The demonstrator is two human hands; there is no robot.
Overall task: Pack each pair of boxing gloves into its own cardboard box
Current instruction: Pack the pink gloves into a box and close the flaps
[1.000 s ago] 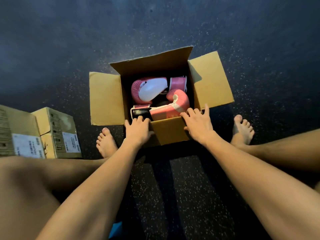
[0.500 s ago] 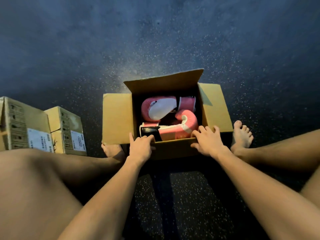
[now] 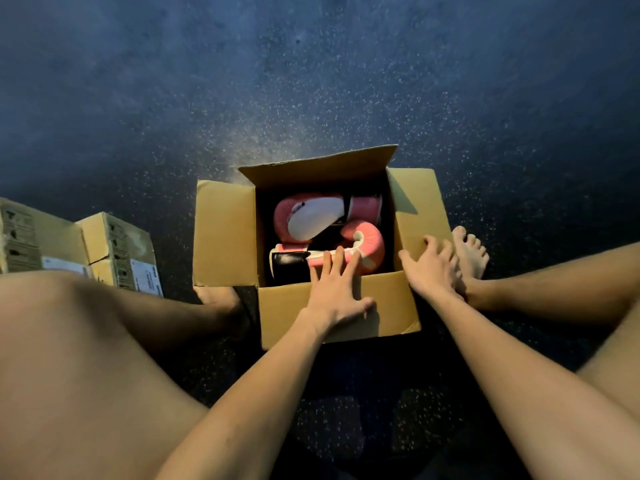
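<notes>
A pair of pink-and-white boxing gloves (image 3: 311, 216) is seen lying inside the open cardboard box (image 3: 225, 233), one glove toward the far wall and the other nearer, its black cuff turned to the left. All four flaps are still spread, so the pair is judged packed but the box not yet closed.

The left hand (image 3: 334, 289) is laid flat on the near cardboard panel (image 3: 391, 306), fingers straight and stretched over its edge so that the tips touch the near glove; nothing is gripped. Half a second ago this hand was set on the rim further to the left. The right hand (image 3: 431, 268) has been taken off the near rim and moved outward to the near corner of the right flap (image 3: 419, 202); its fingers are spread and relaxed, and nothing is held, though whether the flap is actually touched cannot be told.

From this shift it is judged that settling the box is over and that closing the flaps is about to be started.

Beyond the box, a bare foot (image 3: 471, 251) is seen just behind the right hand. Two more cardboard boxes (image 3: 117, 247) with printed labels are stood well apart at the left, on the dark speckled floor (image 3: 311, 81).
</notes>
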